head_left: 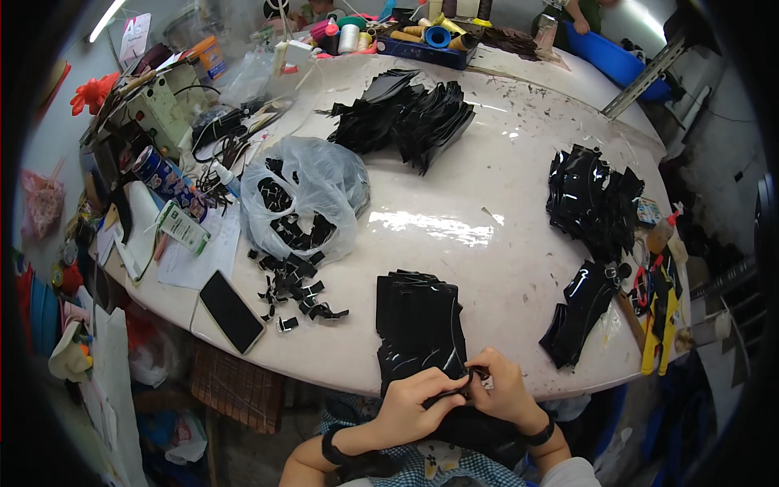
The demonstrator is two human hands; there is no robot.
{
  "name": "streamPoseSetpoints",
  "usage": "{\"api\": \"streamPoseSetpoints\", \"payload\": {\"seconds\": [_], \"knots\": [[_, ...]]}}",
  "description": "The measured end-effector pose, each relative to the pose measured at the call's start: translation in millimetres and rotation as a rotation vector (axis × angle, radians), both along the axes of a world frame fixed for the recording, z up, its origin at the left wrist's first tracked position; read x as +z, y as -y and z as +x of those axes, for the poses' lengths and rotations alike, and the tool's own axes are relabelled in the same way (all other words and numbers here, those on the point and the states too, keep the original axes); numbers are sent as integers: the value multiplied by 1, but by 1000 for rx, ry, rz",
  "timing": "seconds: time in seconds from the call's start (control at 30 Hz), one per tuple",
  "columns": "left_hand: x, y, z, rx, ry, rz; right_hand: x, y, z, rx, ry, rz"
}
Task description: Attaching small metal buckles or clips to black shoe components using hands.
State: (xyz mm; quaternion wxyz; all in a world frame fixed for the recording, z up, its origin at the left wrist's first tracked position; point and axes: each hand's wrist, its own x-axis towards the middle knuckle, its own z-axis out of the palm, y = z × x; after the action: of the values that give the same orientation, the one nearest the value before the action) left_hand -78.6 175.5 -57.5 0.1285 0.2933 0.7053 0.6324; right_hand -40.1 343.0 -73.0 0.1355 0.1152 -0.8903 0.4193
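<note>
My left hand (pixel 420 404) and my right hand (pixel 503 391) meet at the table's near edge. Both are closed, thumbs and fingers pinching a small part of a black glossy leather-like piece (pixel 479 424), whose rest hangs dark over my lap. The fingers hide the exact spot they grip. Just beyond them lies a stack of flat black glossy pieces (pixel 418 312), its near end partly behind my left hand. Small black tabs with pale metal bits (pixel 304 296) are scattered left of the stack, beside a clear plastic bag (pixel 345 191) holding more of them.
A phone (pixel 231 311) lies near the left edge. Black piles stand at the far middle (pixel 406 114) and right (pixel 592 195), with a smaller pile (pixel 578 312) nearer. Yellow-handled pliers (pixel 661 316) lie at the right edge. Cans, papers and thread spools (pixel 349 38) crowd the left and back.
</note>
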Motion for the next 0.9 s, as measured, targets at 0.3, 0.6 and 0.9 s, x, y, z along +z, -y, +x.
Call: {"api": "streamPoseSetpoints", "payload": {"seconds": [0.3,0.6,0.9], "knots": [[-10,2,-15,-111,191,100,16,12,12,77,348,-597],[-18,-9,-1,80,33,124,12,10,15,73,419,-637],[-27,9,-23,-293,541,183,23,6,13,-90,428,-485]]}}
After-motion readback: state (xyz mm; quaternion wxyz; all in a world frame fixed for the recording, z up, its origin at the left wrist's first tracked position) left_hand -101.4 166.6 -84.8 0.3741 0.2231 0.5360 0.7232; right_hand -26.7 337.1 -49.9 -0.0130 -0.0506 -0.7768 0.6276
